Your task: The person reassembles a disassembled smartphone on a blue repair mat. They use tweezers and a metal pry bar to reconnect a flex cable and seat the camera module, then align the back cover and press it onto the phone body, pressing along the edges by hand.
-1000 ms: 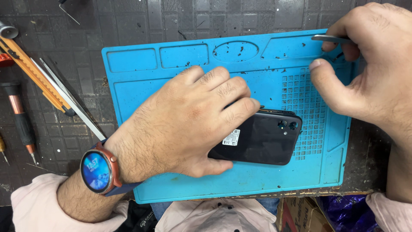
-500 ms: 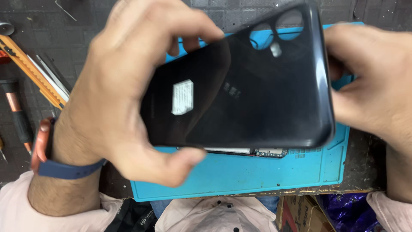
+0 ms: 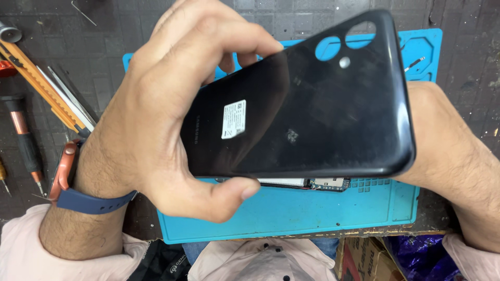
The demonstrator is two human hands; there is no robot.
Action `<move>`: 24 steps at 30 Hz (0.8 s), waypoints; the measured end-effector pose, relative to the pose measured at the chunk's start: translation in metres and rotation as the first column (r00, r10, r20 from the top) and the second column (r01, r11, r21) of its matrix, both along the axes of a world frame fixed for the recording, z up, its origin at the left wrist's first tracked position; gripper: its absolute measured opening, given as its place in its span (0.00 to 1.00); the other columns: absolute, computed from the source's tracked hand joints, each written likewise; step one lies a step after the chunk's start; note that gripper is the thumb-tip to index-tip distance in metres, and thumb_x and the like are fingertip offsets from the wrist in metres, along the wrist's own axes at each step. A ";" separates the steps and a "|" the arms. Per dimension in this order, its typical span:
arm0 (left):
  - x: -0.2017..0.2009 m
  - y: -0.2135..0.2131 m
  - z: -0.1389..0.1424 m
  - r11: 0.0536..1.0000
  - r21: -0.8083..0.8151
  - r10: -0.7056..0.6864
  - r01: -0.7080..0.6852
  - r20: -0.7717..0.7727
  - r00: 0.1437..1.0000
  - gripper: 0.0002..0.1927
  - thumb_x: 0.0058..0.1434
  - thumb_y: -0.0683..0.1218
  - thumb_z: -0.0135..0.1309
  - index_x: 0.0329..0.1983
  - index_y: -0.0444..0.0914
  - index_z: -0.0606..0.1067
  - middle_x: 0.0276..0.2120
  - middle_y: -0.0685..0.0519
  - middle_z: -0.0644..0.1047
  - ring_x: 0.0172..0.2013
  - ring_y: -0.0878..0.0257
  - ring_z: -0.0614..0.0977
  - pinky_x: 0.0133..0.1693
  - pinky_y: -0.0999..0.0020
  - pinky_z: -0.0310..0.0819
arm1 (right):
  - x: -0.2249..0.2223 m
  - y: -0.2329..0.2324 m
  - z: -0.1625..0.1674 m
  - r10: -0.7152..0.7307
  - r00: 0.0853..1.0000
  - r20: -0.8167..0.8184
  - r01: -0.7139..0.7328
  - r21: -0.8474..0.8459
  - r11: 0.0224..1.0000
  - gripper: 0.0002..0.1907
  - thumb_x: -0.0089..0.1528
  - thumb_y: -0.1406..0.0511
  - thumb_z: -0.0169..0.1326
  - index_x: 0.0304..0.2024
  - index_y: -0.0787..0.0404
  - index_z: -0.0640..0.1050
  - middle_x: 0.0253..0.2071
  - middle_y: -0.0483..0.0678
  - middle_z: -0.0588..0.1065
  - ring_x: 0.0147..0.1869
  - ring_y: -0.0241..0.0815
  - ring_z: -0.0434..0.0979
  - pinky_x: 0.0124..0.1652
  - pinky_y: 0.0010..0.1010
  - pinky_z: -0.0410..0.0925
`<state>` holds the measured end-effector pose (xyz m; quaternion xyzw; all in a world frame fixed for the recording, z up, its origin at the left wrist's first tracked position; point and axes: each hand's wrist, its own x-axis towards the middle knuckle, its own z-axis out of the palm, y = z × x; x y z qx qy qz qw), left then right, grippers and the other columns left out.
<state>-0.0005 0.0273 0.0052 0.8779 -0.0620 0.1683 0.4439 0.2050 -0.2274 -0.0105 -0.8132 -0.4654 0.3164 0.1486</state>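
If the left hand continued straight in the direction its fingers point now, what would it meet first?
The left hand points to the right and already grips the black back cover. Going on, it would probably meet the right hand at the cover's far edge, though depth is unclear.

Place: I see a phone-repair workbench.
Evidence: blue repair mat (image 3: 291, 218) centre; screwdrivers (image 3: 23, 140), tweezers (image 3: 65, 96) far left.

sticker: small white rectangular label (image 3: 234, 119) on the black back cover (image 3: 312, 114), left of its camera holes
box: cardboard package (image 3: 359, 260) below the cover, partly seen
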 end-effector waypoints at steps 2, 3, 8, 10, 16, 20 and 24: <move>0.003 -0.001 0.004 1.000 0.012 -0.023 0.023 0.006 1.000 0.40 0.48 0.60 0.66 0.57 0.33 0.69 0.48 0.46 0.71 0.48 0.53 0.75 0.47 0.62 0.72 | 0.000 0.004 0.006 0.063 0.992 0.112 -0.073 0.088 0.993 0.20 0.49 0.63 0.68 0.40 0.65 0.77 0.30 0.51 0.79 0.31 0.48 0.82 0.30 0.33 0.72; 0.004 -0.002 0.005 0.999 0.033 -0.031 0.031 0.003 1.000 0.40 0.47 0.60 0.67 0.57 0.33 0.70 0.48 0.45 0.71 0.47 0.51 0.74 0.47 0.60 0.72 | 0.000 0.008 0.010 0.092 0.981 0.169 -0.114 0.127 0.985 0.20 0.50 0.63 0.68 0.41 0.66 0.77 0.31 0.52 0.79 0.32 0.49 0.81 0.31 0.33 0.72; 0.008 -0.016 0.002 0.984 0.156 -0.088 0.092 -0.035 0.996 0.41 0.42 0.60 0.70 0.55 0.34 0.73 0.46 0.45 0.73 0.45 0.47 0.75 0.46 0.55 0.71 | 0.002 0.024 0.023 -0.044 0.979 0.200 -0.015 0.286 0.958 0.12 0.64 0.69 0.63 0.46 0.69 0.76 0.25 0.50 0.69 0.28 0.35 0.67 0.28 0.25 0.61; 0.010 -0.027 -0.003 0.971 0.202 -0.116 0.126 -0.063 0.991 0.41 0.41 0.61 0.70 0.55 0.35 0.73 0.46 0.47 0.73 0.45 0.49 0.75 0.44 0.56 0.70 | 0.004 0.024 0.024 -0.147 0.983 0.109 0.109 0.293 0.950 0.10 0.67 0.69 0.60 0.47 0.68 0.75 0.26 0.45 0.67 0.27 0.29 0.62 0.28 0.21 0.57; 0.010 -0.050 -0.013 0.901 0.415 -0.069 0.123 -0.143 0.987 0.43 0.39 0.65 0.68 0.55 0.37 0.75 0.44 0.51 0.72 0.44 0.55 0.73 0.40 0.60 0.65 | 0.008 0.015 0.019 -0.258 0.966 0.031 0.234 0.325 0.916 0.07 0.74 0.67 0.55 0.46 0.66 0.74 0.29 0.40 0.67 0.28 0.24 0.61 0.30 0.15 0.56; 0.006 -0.060 -0.012 0.893 0.445 0.003 0.069 -0.159 0.987 0.42 0.40 0.64 0.68 0.53 0.36 0.74 0.44 0.51 0.71 0.44 0.56 0.72 0.39 0.60 0.64 | 0.012 0.015 0.016 -0.221 0.972 0.079 0.192 0.273 0.943 0.07 0.72 0.68 0.56 0.46 0.68 0.74 0.30 0.42 0.70 0.30 0.27 0.66 0.30 0.18 0.60; 0.003 -0.067 -0.010 0.891 0.450 0.060 0.054 -0.234 0.970 0.42 0.39 0.64 0.68 0.50 0.33 0.73 0.41 0.50 0.70 0.43 0.54 0.71 0.41 0.60 0.64 | 0.020 0.009 0.013 -0.089 0.956 0.281 0.024 0.229 0.973 0.05 0.72 0.72 0.56 0.46 0.73 0.76 0.30 0.49 0.72 0.29 0.35 0.71 0.30 0.24 0.64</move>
